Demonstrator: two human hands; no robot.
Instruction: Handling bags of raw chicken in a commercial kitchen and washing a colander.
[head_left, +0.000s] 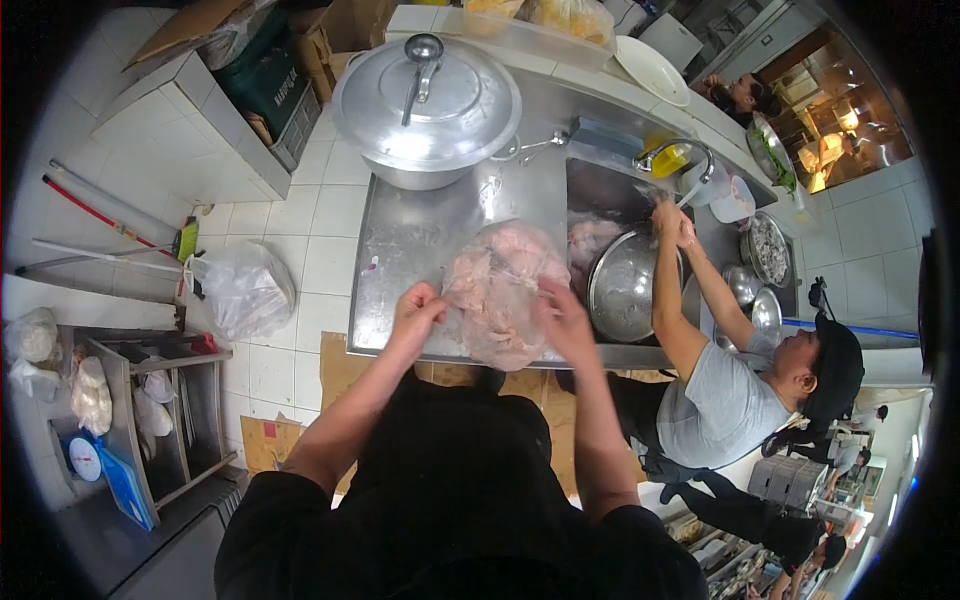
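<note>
A clear plastic bag of raw pale pink meat, probably chicken (499, 292), rests on the stainless steel counter (397, 262) in front of me, at its front edge. My left hand (420, 313) pinches the thin plastic at the bag's left side, fingertips together. Over the right side of the bag is my right hand (564, 319), blurred by motion; whether its fingers grip the plastic cannot be made out. The bag's plastic looks gathered near its middle.
A large lidded aluminium pot (427, 112) with a ladle on top stands at the back left. To the right, a co-worker (735, 382) has both hands under the faucet (679, 150), above a sink holding more meat (592, 236) and a steel bowl (626, 289).
</note>
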